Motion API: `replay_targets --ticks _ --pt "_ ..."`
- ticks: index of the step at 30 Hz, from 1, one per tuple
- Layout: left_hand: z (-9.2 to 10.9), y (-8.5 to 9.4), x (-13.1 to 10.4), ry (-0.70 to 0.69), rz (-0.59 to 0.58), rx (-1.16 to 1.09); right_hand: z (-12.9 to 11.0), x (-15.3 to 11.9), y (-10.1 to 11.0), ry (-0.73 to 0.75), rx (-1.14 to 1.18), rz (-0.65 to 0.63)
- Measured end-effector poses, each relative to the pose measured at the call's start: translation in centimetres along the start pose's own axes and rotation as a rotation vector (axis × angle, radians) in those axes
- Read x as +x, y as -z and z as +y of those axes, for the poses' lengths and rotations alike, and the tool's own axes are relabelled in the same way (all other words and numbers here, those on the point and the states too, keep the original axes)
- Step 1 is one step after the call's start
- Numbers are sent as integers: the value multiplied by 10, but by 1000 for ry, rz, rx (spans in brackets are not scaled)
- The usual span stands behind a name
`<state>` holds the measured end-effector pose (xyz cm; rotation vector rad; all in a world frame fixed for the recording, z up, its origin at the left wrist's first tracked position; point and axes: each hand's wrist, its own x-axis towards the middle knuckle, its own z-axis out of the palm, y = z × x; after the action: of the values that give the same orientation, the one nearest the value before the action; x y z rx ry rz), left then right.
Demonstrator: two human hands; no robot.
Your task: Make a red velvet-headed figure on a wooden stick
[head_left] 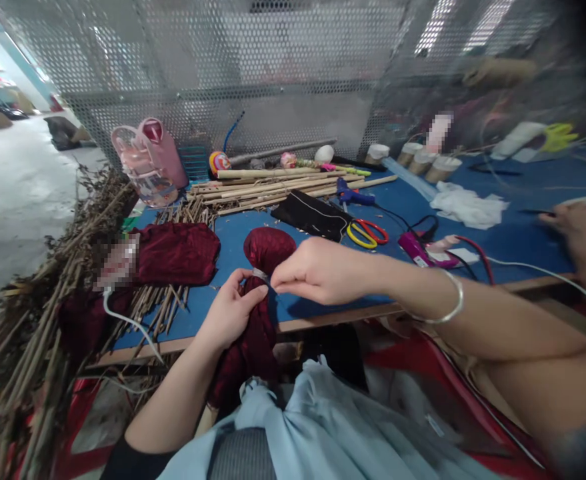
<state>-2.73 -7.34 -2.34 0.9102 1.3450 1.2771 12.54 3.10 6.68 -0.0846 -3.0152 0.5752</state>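
Dark red cloth point(269, 244) lies at the blue table's front edge, its far end a rounded bulge and its near part hanging toward my lap. Below the bulge, a thin greyish band point(261, 274) crosses its narrowed neck. My left hand point(233, 303) is closed on the cloth at this neck, with thumb and fingers beside the band. Just right of the neck, my right hand point(317, 272) is pinched, palm down; whatever its fingertips hold is too small to make out. A silvery bangle circles my right wrist.
Another dark red cloth bundle point(177, 253) lies left, near dry stalks point(47, 320). Scissors point(367, 233), black cloth point(310, 215), a blue glue gun point(353, 193) and wooden sticks point(273, 187) are beyond my hands. Another person's hand point(580, 227) is at right. A perforated metal screen stands behind.
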Motion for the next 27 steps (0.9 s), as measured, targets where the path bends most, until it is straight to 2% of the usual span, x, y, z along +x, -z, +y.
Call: replay_targets --ticks 4,13,20,22,23,27 --pt "-1 -4 -4 37 -45 -33 7 15 18 60 -143 12" --pt "0 -4 -12 29 -77 -4 16 31 18 16 -217 87" --pt "0 -8 -14 17 -91 57 12 52 20 33 -244 69" --pt "1 -13 -18 11 -104 87 15 62 25 40 -176 -9" --pt "2 -16 -21 2 -126 110 19 67 27 38 -118 -89" --pt "8 -29 -40 -45 -256 160 51 80 24 -35 272 -531"
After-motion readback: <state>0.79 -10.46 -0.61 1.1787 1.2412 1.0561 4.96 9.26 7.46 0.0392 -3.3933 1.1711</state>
